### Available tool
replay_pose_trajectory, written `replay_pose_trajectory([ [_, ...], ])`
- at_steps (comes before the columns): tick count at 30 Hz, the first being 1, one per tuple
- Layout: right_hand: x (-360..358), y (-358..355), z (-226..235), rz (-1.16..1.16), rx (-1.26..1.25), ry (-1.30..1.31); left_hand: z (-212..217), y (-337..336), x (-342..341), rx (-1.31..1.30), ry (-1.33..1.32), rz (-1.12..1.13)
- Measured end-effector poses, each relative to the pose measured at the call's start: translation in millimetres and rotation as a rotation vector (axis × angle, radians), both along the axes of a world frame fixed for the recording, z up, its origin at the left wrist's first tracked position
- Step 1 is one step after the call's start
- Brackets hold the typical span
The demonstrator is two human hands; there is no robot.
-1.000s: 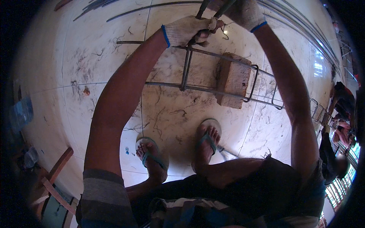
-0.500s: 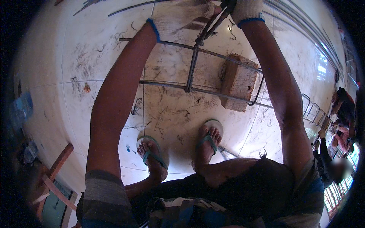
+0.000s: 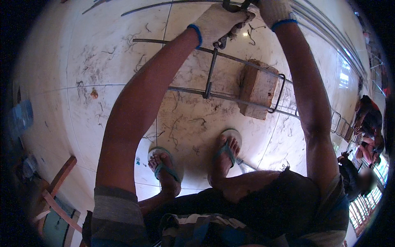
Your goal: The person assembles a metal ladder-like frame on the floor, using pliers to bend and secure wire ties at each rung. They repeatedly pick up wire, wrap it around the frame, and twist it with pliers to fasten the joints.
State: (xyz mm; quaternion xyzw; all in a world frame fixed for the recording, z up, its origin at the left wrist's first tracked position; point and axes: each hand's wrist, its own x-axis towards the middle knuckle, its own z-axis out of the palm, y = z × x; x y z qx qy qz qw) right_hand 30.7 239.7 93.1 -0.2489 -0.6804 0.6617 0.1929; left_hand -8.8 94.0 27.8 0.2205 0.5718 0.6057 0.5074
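My left hand [image 3: 218, 24], in a pale knit glove with a blue cuff, is closed around dark metal pincers [image 3: 221, 43]. Their jaws meet the upper bar of a steel rebar frame [image 3: 211, 70], where a bent stirrup crosses it. My right hand [image 3: 276, 11], gloved alike, is closed by the dark handles at the upper edge; its fingertips are partly cut off there. Under the frame's bars lies a rough wooden block [image 3: 258, 92], with another stirrup [image 3: 282, 92] around the bars at its right end.
Long steel rods [image 3: 319, 31] lie on the tiled floor at upper right. Wire scraps [image 3: 197, 120] are strewn near my sandalled feet [image 3: 225, 152]. A wooden stand [image 3: 61, 177] is at lower left. Other people [image 3: 368, 119] work at the far right, beside more stirrups [image 3: 339, 123].
My left hand has shifted right and down, nearer the pincers' jaws. The handles have swung left at the top, and my right hand has moved slightly right.
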Motion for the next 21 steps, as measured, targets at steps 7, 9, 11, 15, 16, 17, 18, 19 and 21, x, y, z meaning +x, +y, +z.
replay_pose_trajectory([
  [7, -2, 36, -15, 0.589, -0.744, 0.217, -45, 8, -22, 0.323, -0.44, -0.299],
  [9, -9, 32, -19, 0.74, -0.894, 0.287, -45, 6, -24, 0.348, -0.396, -0.284],
  [11, -14, 32, -23, 0.784, -0.863, 0.307, -40, 0, -27, 0.342, -0.287, -0.225],
  [15, -13, 40, -25, 0.809, -0.567, 0.294, -28, -31, -43, 0.199, -0.047, -0.2],
  [16, -11, 43, -23, 0.855, -0.515, 0.305, -26, -38, -45, 0.21, -0.05, -0.171],
  [17, -11, 45, -22, 0.888, -0.503, 0.285, -25, -42, -44, 0.223, -0.054, -0.142],
  [18, -8, 47, -20, 0.875, -0.497, 0.266, -24, -46, -42, 0.238, -0.085, -0.141],
  [19, -5, 48, -18, 0.862, -0.49, 0.248, -23, -48, -40, 0.254, -0.117, -0.14],
  [21, -4, 48, -15, 0.863, -0.478, 0.222, -19, -51, -34, 0.218, -0.111, -0.116],
])
